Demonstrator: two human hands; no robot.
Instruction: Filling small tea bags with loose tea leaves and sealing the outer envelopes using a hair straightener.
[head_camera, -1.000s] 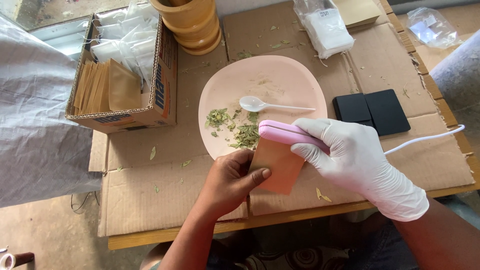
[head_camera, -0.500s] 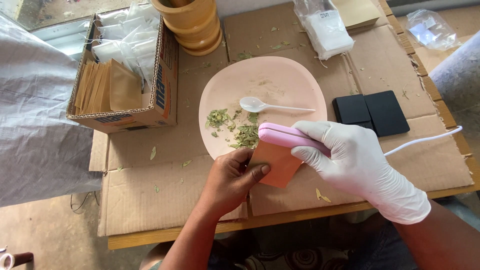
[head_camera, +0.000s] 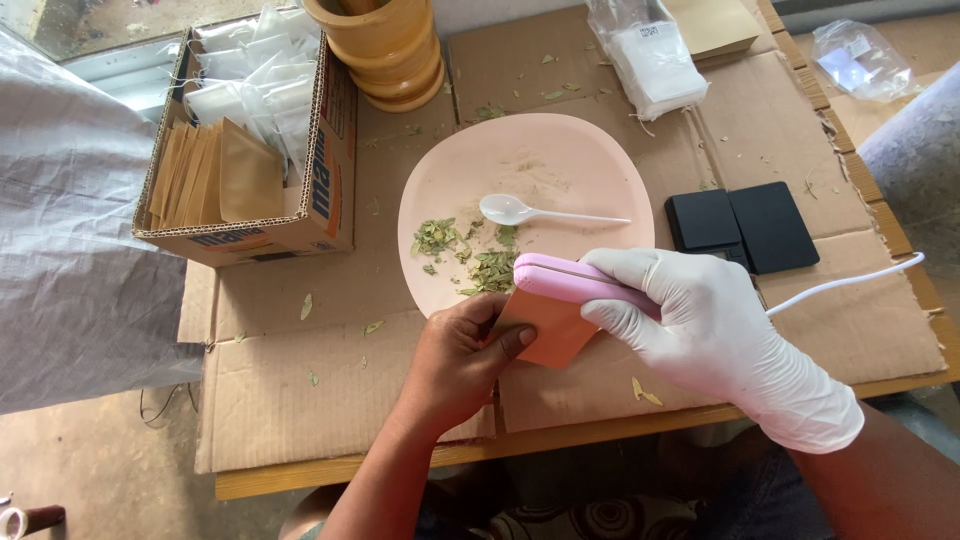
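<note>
1. Gloved right hand (head_camera: 715, 325) has its grip clamped on one pink sealer (head_camera: 580, 282).
2. Bare left hand (head_camera: 465, 355) pinches one brown pouch (head_camera: 545, 335) just below the plate (head_camera: 560, 165); its top edge is hidden by the sealer.
3. One white spoon (head_camera: 510, 210) lies on the plate.

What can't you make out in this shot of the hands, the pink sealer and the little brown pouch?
Head view, the only one:
- Brown pouch: its top edge is hidden under the pink sealer, and the left hand covers one side.
- Sealer: its rear is wrapped by the gloved right hand, so the grip on it is unseen.
- White cord: leaves the frame's right edge.
- Wooden mortar: cut off by the top edge.
</note>
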